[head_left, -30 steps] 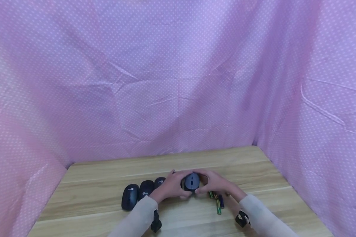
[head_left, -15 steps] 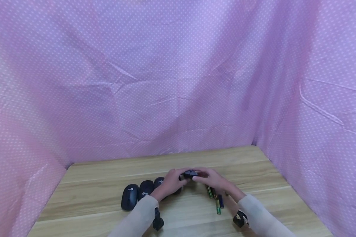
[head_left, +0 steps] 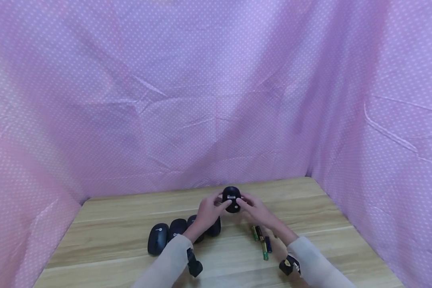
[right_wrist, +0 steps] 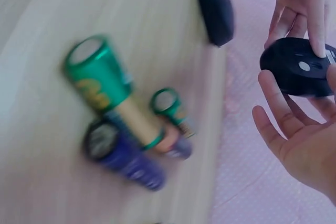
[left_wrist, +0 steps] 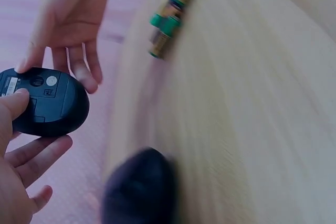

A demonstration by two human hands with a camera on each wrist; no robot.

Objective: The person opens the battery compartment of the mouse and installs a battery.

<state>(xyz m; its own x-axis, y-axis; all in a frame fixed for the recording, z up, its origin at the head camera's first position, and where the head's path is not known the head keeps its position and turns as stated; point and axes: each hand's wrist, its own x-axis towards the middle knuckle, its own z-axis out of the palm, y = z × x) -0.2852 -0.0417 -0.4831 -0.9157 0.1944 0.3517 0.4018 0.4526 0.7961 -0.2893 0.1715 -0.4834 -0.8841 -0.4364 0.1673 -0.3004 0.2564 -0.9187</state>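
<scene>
A black computer mouse (head_left: 231, 193) is held up over the far part of the table, its underside with a white label and a round sticker facing the person. My left hand (head_left: 207, 211) pinches its left side, thumb on the underside and fingers behind. From the other side my right hand (head_left: 258, 212) grips it the same way, thumb lying on the base. In the left wrist view the mouse (left_wrist: 52, 103) shows its sensor window and a battery cover in place. The right wrist view shows the same mouse (right_wrist: 294, 72) between both hands' fingers.
Several dark mice (head_left: 157, 239) stand in a row on the left of the wooden table (head_left: 129, 272), partly behind the left forearm. Loose green-gold and blue batteries (head_left: 265, 250) lie near the right forearm. A pink dotted curtain (head_left: 216, 100) surrounds the table.
Both hands have lifted the mouse away from the person and tipped it over, so its underside now shows instead of its top. The row of mice and the batteries have stayed put.
</scene>
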